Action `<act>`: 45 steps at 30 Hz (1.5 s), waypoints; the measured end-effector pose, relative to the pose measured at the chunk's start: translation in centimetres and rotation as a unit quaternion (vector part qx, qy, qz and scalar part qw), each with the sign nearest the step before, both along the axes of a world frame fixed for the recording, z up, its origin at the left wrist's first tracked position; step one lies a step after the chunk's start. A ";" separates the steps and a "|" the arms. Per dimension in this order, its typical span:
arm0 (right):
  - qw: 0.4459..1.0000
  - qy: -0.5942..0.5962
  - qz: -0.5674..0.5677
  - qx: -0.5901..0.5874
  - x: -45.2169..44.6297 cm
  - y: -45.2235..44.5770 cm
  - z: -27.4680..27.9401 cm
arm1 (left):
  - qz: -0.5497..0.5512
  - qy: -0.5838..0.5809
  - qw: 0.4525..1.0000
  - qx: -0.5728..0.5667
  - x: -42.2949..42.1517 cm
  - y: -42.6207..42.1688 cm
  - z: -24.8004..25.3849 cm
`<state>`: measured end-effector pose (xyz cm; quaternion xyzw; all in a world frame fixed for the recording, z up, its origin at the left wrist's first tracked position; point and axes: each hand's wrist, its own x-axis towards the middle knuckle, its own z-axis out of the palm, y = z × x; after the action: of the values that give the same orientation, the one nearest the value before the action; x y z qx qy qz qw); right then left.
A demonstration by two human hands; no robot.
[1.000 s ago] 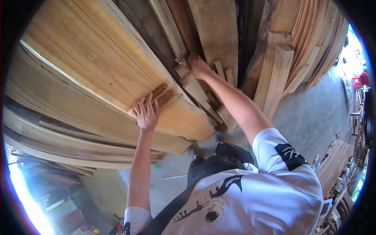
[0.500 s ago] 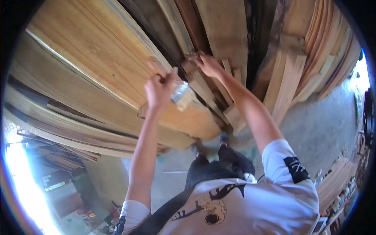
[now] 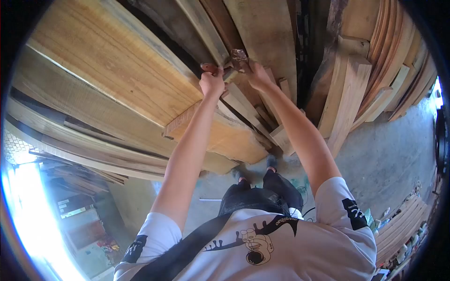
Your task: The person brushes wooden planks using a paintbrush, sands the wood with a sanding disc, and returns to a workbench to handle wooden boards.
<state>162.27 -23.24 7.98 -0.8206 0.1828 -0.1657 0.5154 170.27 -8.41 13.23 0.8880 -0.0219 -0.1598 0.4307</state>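
My left hand (image 3: pixel 212 84) is closed around a brush, whose reddish-brown handle (image 3: pixel 208 69) sticks out above the fingers; its bristles are not clearly visible. Just right of it, my right hand (image 3: pixel 258 77) grips a small dark brown, shiny, lumpy object (image 3: pixel 239 60), perhaps a container; what is inside cannot be told. The hands are close together, over the gap beside a wide yellowish board (image 3: pixel 112 61) with visible grain. Below the left hand, a brown wooden strip (image 3: pixel 182 120) lies across the board near its lower end.
Long curved-looking planks (image 3: pixel 84 136) lean at the left. Short offcuts (image 3: pixel 243 105) stand below the hands, and a thick squared beam (image 3: pixel 349 98) leans at the right beside more boards (image 3: pixel 382 70). My feet are on the grey concrete floor (image 3: pixel 375 150).
My left hand has lifted off the board with the brush and moved up and right to the right hand. The dark object in my right hand is now raised and more visible.
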 end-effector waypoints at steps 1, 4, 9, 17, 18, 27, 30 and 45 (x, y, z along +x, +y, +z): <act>1.000 -0.009 0.002 0.011 -0.5 0.3 0.6 | 0.014 -0.040 0.999 0.009 1.4 -0.5 -1.3; 0.997 -0.062 0.009 0.048 -0.5 0.9 0.3 | 0.029 -0.220 0.970 0.101 5.4 -2.1 -3.9; 0.995 -0.004 0.071 -0.067 0.2 2.3 -0.5 | -0.046 -0.020 0.996 0.070 11.0 -2.6 -4.2; 0.952 0.055 0.164 -0.252 0.1 4.3 -1.7 | -0.138 0.001 0.974 0.180 10.9 -3.0 0.0; 0.952 0.046 0.164 -0.256 -0.2 4.4 -1.8 | -0.143 -0.011 0.972 0.187 11.0 -2.9 0.0; 0.992 0.053 0.004 -0.112 -18.6 5.1 -4.4 | -0.151 -0.142 0.962 0.176 11.2 -2.2 -3.4; 0.994 0.077 -0.078 0.018 -30.4 5.2 -10.4 | -0.138 -0.172 0.959 0.177 9.3 -2.9 -2.8; 0.832 0.372 -0.389 0.136 -52.8 7.4 -22.0 | -0.190 -0.165 0.927 0.277 5.9 -4.2 -1.5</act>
<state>109.44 -15.81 -13.99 -0.6029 0.6854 -0.0078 0.4083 176.21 -12.61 11.69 0.9649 -0.2161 -0.0899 0.1193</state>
